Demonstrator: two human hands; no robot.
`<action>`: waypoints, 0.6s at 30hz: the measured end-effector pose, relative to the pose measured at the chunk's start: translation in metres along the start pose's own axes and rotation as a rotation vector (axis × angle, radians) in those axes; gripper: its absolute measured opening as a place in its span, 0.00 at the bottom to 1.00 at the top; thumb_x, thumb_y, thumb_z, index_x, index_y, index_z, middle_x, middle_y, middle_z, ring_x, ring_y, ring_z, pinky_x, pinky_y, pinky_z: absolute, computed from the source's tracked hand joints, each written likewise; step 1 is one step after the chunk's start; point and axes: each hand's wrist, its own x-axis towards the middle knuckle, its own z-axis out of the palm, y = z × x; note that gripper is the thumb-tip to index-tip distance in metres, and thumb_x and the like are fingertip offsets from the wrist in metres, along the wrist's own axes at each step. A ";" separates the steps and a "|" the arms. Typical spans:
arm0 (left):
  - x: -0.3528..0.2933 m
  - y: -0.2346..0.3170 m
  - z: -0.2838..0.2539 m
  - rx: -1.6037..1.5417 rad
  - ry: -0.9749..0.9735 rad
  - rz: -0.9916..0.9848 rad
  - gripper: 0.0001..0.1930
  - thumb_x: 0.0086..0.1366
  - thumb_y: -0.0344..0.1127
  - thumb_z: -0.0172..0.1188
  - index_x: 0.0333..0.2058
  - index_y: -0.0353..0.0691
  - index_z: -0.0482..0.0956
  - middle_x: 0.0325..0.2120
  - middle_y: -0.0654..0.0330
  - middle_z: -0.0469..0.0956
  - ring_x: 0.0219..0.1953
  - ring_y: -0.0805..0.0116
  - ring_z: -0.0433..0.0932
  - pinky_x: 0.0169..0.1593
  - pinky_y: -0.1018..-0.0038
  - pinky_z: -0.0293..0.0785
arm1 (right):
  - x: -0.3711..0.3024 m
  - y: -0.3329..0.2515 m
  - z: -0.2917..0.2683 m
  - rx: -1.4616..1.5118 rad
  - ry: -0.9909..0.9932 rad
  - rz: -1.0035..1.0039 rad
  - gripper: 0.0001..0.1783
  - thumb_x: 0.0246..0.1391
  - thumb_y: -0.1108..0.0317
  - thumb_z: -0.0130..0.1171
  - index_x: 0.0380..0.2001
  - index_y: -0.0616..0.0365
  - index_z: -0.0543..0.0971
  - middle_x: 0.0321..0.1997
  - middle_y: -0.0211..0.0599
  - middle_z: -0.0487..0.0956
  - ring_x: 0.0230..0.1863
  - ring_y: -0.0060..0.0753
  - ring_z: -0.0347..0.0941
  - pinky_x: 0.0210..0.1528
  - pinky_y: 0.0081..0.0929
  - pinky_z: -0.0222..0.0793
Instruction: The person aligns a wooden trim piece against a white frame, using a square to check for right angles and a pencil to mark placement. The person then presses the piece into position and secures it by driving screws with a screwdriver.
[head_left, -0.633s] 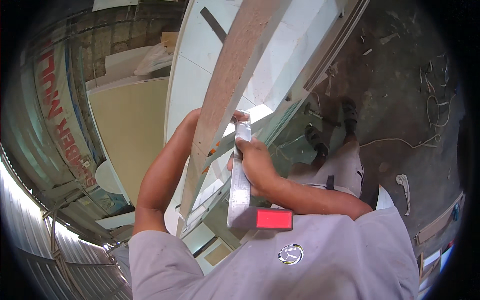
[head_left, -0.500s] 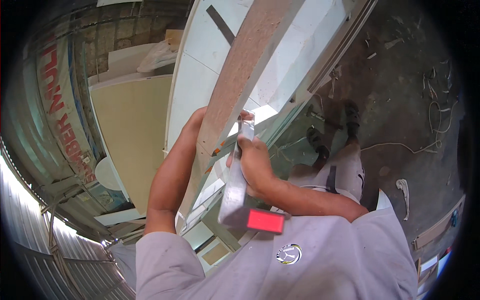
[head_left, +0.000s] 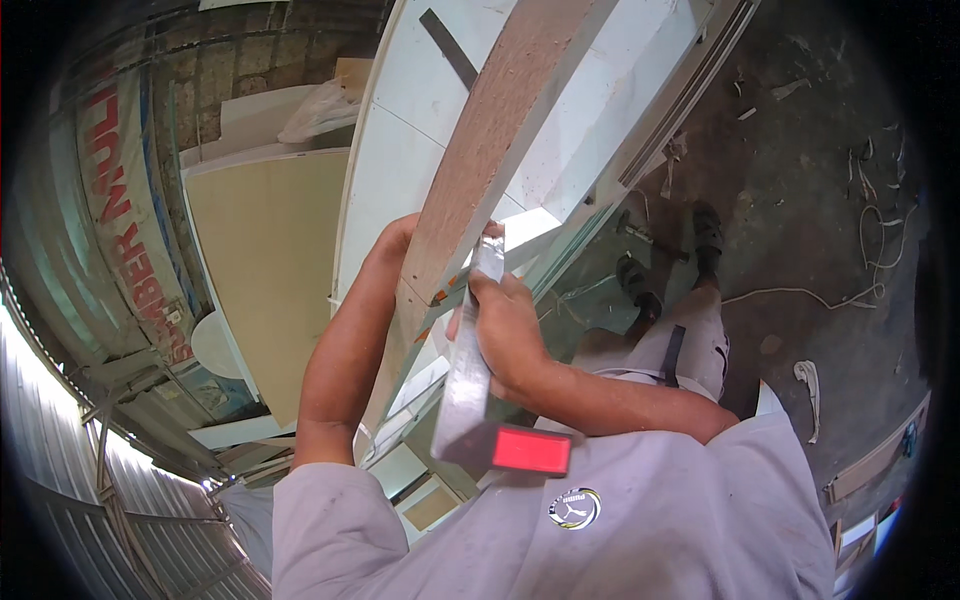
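Observation:
My right hand (head_left: 508,335) is closed around a long silver tool (head_left: 462,385). A dark block with a flat red face (head_left: 532,450) is at the tool's near end, close to my shirt; I cannot make out its exact kind. The tool's far end meets the side of a brown wooden beam (head_left: 490,140), which slants up and away with pale faces. My left hand (head_left: 404,230) reaches behind this beam from its left side. Most of its fingers are hidden there, but fingertips show on the other side by the tool's far end, so it appears wrapped round the beam.
Under the beam lies a white panelled surface (head_left: 405,120) with a dark strip (head_left: 448,48) on it. A beige board (head_left: 265,270) stands to the left. On the floor at right are a pale cord (head_left: 790,290), scraps and a white strip (head_left: 808,395). Glass-like edges run beside my legs.
The view has shifted a little, so the beam sits slightly further right. The silver tool is tilted a touch differently, with its far end slightly left. Both hands keep their places.

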 end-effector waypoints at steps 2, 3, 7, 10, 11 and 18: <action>-0.007 0.003 0.004 -0.082 0.050 -0.007 0.20 0.64 0.35 0.62 0.53 0.32 0.79 0.51 0.50 0.80 0.56 0.62 0.77 0.62 0.68 0.69 | 0.011 -0.005 0.008 0.062 -0.017 0.039 0.13 0.68 0.62 0.43 0.38 0.61 0.70 0.17 0.35 0.71 0.12 0.28 0.64 0.15 0.31 0.63; -0.009 0.000 0.007 -0.141 0.091 -0.007 0.19 0.64 0.34 0.61 0.52 0.31 0.79 0.50 0.50 0.80 0.57 0.61 0.76 0.63 0.68 0.69 | 0.011 -0.007 0.008 0.072 -0.018 0.035 0.13 0.68 0.62 0.43 0.37 0.61 0.70 0.18 0.35 0.71 0.13 0.29 0.65 0.16 0.32 0.63; -0.013 -0.010 -0.002 0.150 0.095 0.109 0.19 0.65 0.33 0.59 0.53 0.29 0.78 0.50 0.48 0.80 0.57 0.58 0.76 0.65 0.67 0.67 | 0.002 -0.008 -0.007 0.040 -0.063 0.024 0.13 0.67 0.62 0.44 0.36 0.61 0.71 0.19 0.35 0.72 0.15 0.29 0.67 0.17 0.32 0.64; -0.016 -0.014 -0.011 0.102 0.073 0.069 0.20 0.66 0.32 0.57 0.54 0.27 0.76 0.50 0.45 0.79 0.57 0.55 0.76 0.66 0.67 0.66 | -0.008 -0.003 -0.011 -0.016 -0.112 -0.027 0.13 0.67 0.62 0.44 0.37 0.61 0.71 0.19 0.35 0.72 0.15 0.29 0.67 0.17 0.33 0.64; -0.015 -0.008 -0.001 -0.037 0.096 0.060 0.21 0.65 0.32 0.57 0.54 0.27 0.76 0.50 0.45 0.79 0.57 0.55 0.76 0.65 0.67 0.67 | -0.010 -0.004 -0.012 -0.023 -0.111 -0.051 0.13 0.67 0.62 0.45 0.37 0.61 0.71 0.19 0.35 0.72 0.15 0.28 0.67 0.17 0.33 0.64; -0.031 -0.001 0.044 -0.048 0.404 0.141 0.21 0.64 0.36 0.61 0.52 0.29 0.78 0.49 0.47 0.80 0.54 0.59 0.78 0.61 0.68 0.70 | 0.008 -0.006 -0.003 0.010 -0.158 0.027 0.12 0.67 0.62 0.45 0.39 0.61 0.71 0.18 0.34 0.72 0.15 0.28 0.68 0.16 0.32 0.65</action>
